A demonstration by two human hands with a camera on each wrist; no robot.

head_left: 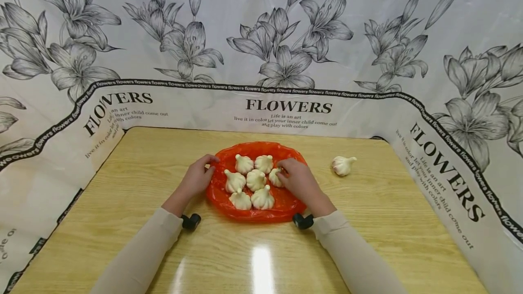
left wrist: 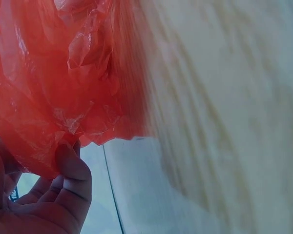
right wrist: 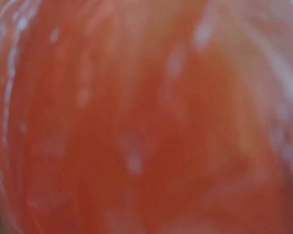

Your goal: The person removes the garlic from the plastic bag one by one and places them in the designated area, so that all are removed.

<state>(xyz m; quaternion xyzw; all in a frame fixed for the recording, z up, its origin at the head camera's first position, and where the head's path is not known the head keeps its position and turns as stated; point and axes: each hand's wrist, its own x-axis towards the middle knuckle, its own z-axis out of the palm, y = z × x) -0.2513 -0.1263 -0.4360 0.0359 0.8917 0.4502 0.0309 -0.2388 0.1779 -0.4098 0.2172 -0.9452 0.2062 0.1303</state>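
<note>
A red plastic bag (head_left: pixel 241 214) lies spread wide on the table, with several white garlic bulbs (head_left: pixel 255 180) grouped inside it. At its left rim my left hand (head_left: pixel 198 176) pinches the plastic. Thumb and fingers of that hand (left wrist: pixel 58 195) grip the bag's edge (left wrist: pixel 49 92) in the left wrist view. Over the bag's right side, my right hand (head_left: pixel 301 183) holds the rightmost garlic bulb (head_left: pixel 275 177) by its fingertips, partly covering it. Blurred red plastic (right wrist: pixel 136 122) fills the right wrist view, where the hand is hidden.
One more garlic bulb (head_left: pixel 343 166) lies on the wooden table (head_left: pixel 367 203), to the right of the bag. A white cloth (head_left: pixel 286 67) printed with flowers and lettering stands around the table's back and sides.
</note>
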